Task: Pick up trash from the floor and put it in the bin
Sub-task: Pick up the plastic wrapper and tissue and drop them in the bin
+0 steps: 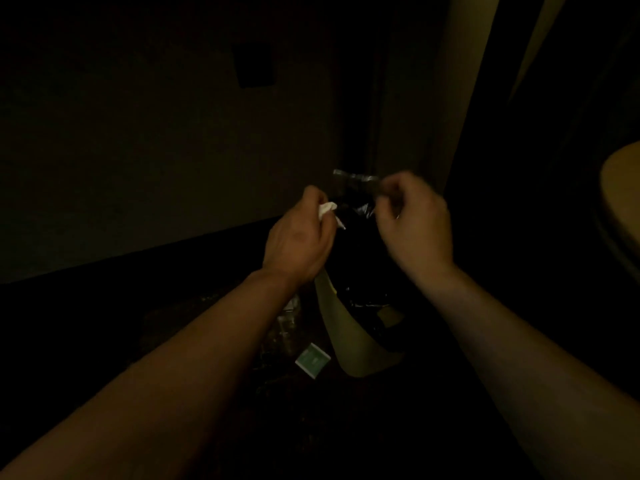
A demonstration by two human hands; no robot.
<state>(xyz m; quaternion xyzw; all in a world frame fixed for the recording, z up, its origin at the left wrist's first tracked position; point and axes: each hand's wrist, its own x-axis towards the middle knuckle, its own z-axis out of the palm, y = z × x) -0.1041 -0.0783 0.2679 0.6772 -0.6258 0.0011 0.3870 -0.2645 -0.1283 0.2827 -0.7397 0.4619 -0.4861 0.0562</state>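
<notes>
Dim room, and both hands are up over the bin (349, 334) at centre frame. The bin is a pale, tapering tub standing on the dark floor (398, 427), lined with a black bag (360, 258) whose shiny folds spill over the rim on the lower right side. Inside the bag it is all black; what lies in there cannot be told.

Left hand (298, 244), just left of centre, is curled tight around a white tissue (327, 211), a crumpled corner poking out between thumb and fingers, right above the bag's left edge. Right hand (415, 223), just right of centre, has its fingertips pinched narrow on a clear wrapper (353, 183), a thin glinting strip that stretches leftward from the fingers, above the far side of the bin's mouth. The hand is a little blurred, so how many fingers grip it is unclear.

Down on the floor, lower centre, a small green packet (312, 360) lies flat just beside the bin's left base. Above it, against the left forearm, a heap of clear plastic (285, 327) sits on the floor, faint and hard to read.

Behind, a plain wall (156, 150) fills the upper left with a dark baseboard (138, 254) slanting under it. A rounded tan edge (620, 202) shows at far right
</notes>
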